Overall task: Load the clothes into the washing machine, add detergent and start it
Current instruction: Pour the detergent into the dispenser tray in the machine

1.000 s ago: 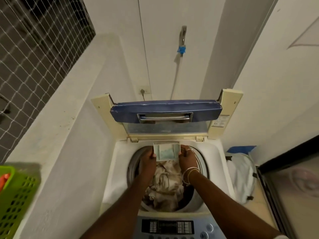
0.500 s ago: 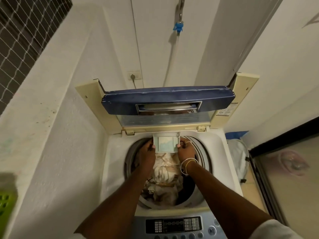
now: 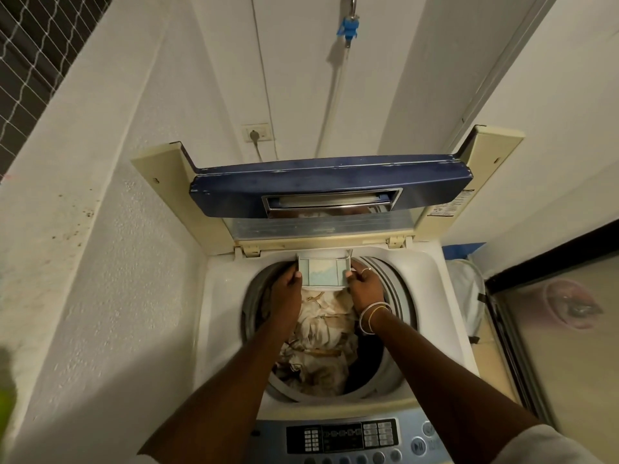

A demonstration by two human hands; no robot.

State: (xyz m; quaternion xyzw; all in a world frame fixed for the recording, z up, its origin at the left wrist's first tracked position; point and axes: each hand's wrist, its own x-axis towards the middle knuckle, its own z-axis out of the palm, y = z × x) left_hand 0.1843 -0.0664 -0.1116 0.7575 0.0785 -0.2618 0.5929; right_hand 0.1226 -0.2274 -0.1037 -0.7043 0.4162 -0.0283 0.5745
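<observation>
The washing machine (image 3: 221, 313) stands with its lid (image 3: 331, 189) folded up at the back, blue panel facing the camera; the drum (image 3: 400, 306) lies open below it, and the clothes (image 3: 321, 333), a crumpled heap of pale beige fabric, fill its middle and lower part. At twelve o'clock on the drum's rim, just under the lid's hinge, sits the detergent drawer (image 3: 324, 272), a small shallow tray with a pale blue-green floor, partly out from the machine's top. The left hand (image 3: 286, 289) grips the drawer's left edge, fingers curled beneath and thumb at the rim; the right hand (image 3: 365, 289) grips the right edge in the same way, a ring (image 3: 366, 270) on one finger and thin bangles (image 3: 373, 316) at the wrist; both forearms reach over the clothes. At six o'clock from the drum lies the control panel (image 3: 341, 437), dark with rows of buttons. At three o'clock, beside the machine, a white bag (image 3: 464, 289) rests on the floor near a glass door (image 3: 556, 329). On the wall at twelve o'clock hangs a tap (image 3: 348, 26) with a blue fitting; a socket (image 3: 258, 132) with a plug in it sits at eleven o'clock.
</observation>
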